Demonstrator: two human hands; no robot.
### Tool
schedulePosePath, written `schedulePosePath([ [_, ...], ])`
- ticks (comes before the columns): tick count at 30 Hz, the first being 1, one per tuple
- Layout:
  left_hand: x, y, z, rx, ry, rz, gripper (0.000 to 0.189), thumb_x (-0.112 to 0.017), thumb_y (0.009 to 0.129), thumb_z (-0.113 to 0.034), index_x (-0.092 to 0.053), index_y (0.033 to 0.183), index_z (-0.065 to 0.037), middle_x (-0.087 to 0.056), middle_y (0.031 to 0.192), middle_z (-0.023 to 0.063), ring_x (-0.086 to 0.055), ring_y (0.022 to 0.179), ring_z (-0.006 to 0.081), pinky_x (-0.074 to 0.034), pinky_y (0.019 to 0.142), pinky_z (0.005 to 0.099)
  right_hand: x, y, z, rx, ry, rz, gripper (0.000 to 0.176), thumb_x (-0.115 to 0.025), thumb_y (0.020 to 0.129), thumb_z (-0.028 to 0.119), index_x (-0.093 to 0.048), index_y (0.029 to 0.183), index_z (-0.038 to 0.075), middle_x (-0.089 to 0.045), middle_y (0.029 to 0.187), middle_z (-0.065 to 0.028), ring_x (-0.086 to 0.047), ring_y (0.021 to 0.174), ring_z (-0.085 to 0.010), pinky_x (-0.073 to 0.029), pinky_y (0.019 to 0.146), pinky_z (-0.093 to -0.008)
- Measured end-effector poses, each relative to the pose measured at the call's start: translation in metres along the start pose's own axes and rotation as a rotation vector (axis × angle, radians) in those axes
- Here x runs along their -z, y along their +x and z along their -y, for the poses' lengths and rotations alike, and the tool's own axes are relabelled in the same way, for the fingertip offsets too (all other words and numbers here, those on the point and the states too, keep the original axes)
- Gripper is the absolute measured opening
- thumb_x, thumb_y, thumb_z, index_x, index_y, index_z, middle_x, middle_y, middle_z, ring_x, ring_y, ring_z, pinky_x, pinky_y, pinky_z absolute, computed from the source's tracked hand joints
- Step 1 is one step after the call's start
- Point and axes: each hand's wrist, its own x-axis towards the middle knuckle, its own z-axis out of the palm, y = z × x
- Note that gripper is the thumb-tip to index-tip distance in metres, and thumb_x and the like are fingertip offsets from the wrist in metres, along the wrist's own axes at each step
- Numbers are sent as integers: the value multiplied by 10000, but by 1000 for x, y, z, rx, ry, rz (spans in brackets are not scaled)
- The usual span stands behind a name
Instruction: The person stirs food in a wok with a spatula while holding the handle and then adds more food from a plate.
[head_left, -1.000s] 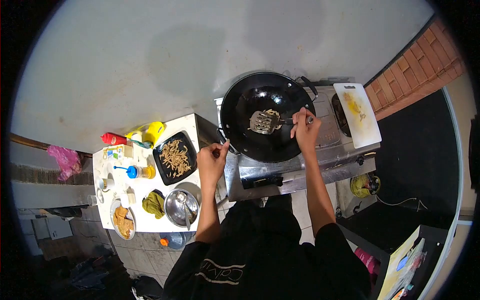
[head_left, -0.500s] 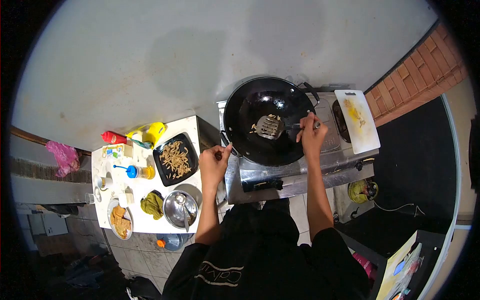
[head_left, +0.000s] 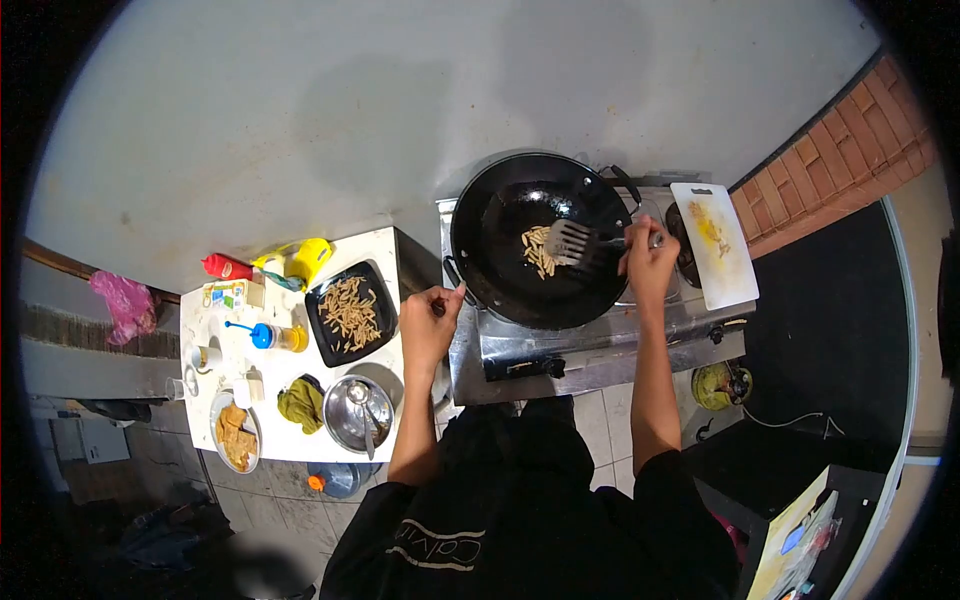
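Note:
A black wok (head_left: 495, 285) sits on the stove with a small heap of pale, strip-like food pieces (head_left: 538, 250) inside. My right hand (head_left: 651, 262) is closed around the handle of a slotted spatula (head_left: 569, 243), whose metal head is just right of the heap, over the wok. At the wok's left side, my left hand (head_left: 430, 318) is closed, its fingertips at the left wok handle (head_left: 454, 272). Left of that hand, a black square plate (head_left: 322, 340) holds more of the pale strips.
The steel stove (head_left: 640, 345) has knobs along its front. A stained white cutting board (head_left: 730, 275) lies at its right. On the white table (head_left: 285, 445) are a metal bowl (head_left: 345, 432) with a ladle, a green cloth (head_left: 300, 405), a blue-capped bottle (head_left: 280, 337) and a plate of fried food (head_left: 236, 436).
The spatula and my right hand have moved right. More of the pale strips show, gathered left of the spatula's head. My left hand has stayed by the wok handle.

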Motion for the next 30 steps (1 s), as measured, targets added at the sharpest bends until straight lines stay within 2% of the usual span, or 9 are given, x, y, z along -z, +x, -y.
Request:
schedulePosePath([
  [2, 1, 1, -3, 13, 5, 4, 313, -692, 840, -256, -664, 729, 35, -569, 526, 130, -526, 446, 196, -409, 493, 327, 3, 7, 4, -23, -66, -11, 399, -514, 972, 250, -564, 726, -59, -499, 550, -50, -478, 407, -99, -353, 365, -261],
  [4, 2, 0, -6, 18, 34, -5, 313, -695, 836, -260, -666, 727, 32, -571, 529, 134, -528, 445, 200, -409, 491, 332, 2, 18, -1, 162, -382, -3, 372, -542, 952, 216, -565, 714, -69, -432, 481, -73, -480, 413, -123, -355, 413, -284],
  [8, 0, 1, -2, 30, 16, -5, 306, -701, 830, -256, -668, 727, 30, -569, 527, 133, -527, 443, 201, -409, 490, 333, -22, 19, 1, 223, -472, 65, 336, -560, 931, 192, -587, 733, -78, -400, 454, -114, -443, 413, -133, -331, 435, -308],
  [12, 1, 2, -2, 45, 21, -6, 288, -705, 838, -231, -679, 765, 46, -589, 545, 109, -519, 488, 122, -423, 507, 294, -27, 20, 14, 146, -201, 113, 332, -549, 928, 182, -581, 721, -75, -423, 476, -179, -358, 401, -154, -281, 415, -329],
  [15, 4, 1, -2, 45, 24, -16, 280, -705, 838, -227, -682, 776, 45, -602, 560, 116, -540, 495, 129, -433, 516, 294, -30, 20, 24, 332, -534, 124, 331, -542, 926, 179, -565, 708, -69, -415, 488, -178, -355, 418, -172, -286, 428, -341],
  [19, 2, 0, -2, 52, 4, -5, 266, -708, 835, -221, -687, 793, 41, -619, 585, 120, -563, 509, 141, -444, 531, 296, -39, 24, -1, 191, -237, 154, 344, -550, 926, 193, -568, 709, -74, -384, 473, -139, -333, 432, -131, -276, 430, -351],
  [23, 5, -1, -2, 58, 15, -11, 269, -707, 835, -226, -688, 797, 39, -623, 595, 119, -564, 514, 144, -445, 535, 294, -22, 19, 28, 147, -321, 136, 349, -537, 935, 161, -547, 701, -96, -384, 474, -105, -339, 444, -109, -276, 423, -330],
  [27, 4, 1, -2, 56, 9, -10, 278, -703, 838, -236, -689, 798, 39, -624, 596, 118, -566, 517, 146, -448, 539, 295, -17, 11, 26, 279, -281, 140, 381, -523, 957, 184, -545, 683, -80, -416, 477, -72, -375, 406, -89, -287, 384, -300],
  [30, 3, 2, 0, 46, 18, -17, 278, -702, 839, -238, -690, 799, 37, -617, 588, 113, -562, 515, 145, -449, 538, 294, -11, 3, 26, 42, -117, 247, 407, -509, 975, 235, -544, 682, -45, -468, 531, -37, -408, 381, -68, -302, 341, -263],
])
